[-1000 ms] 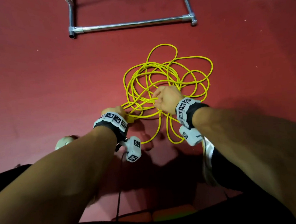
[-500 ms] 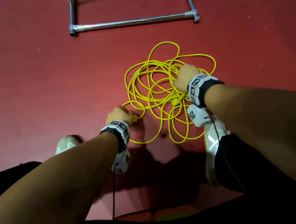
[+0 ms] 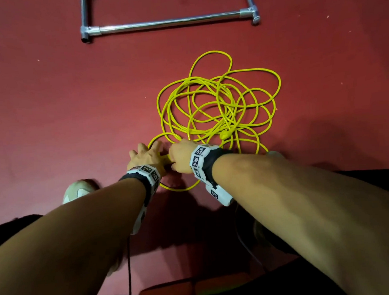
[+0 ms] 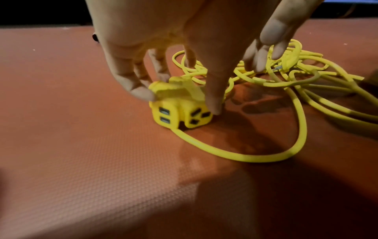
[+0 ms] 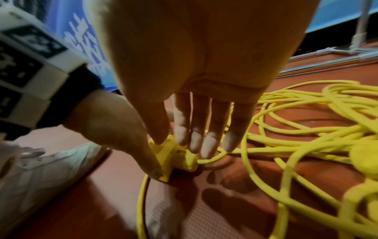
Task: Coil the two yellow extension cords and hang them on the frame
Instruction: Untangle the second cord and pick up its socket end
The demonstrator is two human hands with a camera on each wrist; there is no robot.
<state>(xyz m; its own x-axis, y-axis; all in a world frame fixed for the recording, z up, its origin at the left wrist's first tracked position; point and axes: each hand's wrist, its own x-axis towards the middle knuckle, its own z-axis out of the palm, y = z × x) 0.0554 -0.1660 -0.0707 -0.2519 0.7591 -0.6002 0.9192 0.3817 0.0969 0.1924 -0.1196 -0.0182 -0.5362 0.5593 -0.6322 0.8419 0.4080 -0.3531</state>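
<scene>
The two round, rubbery yellow extension cords (image 3: 220, 104) lie tangled in one loose heap of overlapping loops on the dull red, finely dimpled floor mat (image 3: 59, 99), well short of the shiny tubular metal frame (image 3: 169, 24) at the far edge.

At the near side of the heap sits a blocky yellow moulded-plastic socket head (image 4: 180, 111), with two slots on one face and a three-hole outlet on the next. The left hand (image 3: 145, 159) pinches it from above — thumb down one side, a fingertip (image 4: 143, 94) on the other. The right hand (image 3: 181, 157) reaches onto the same block with fingers (image 5: 194, 137) straight and close together, its thumb on the top edge; it touches rather than clenches.

The cable looks light, limp and springy — it will probably keep its curl and drag neighbouring loops along, so it should snag rather than slip. The hard block is the sensible place to take hold: rigid, squared, easy to grip, and it marks one cord's end. A rounded yellow plug (image 3: 225, 134) lying further in likely marks another end. Nothing seems fragile.
</scene>
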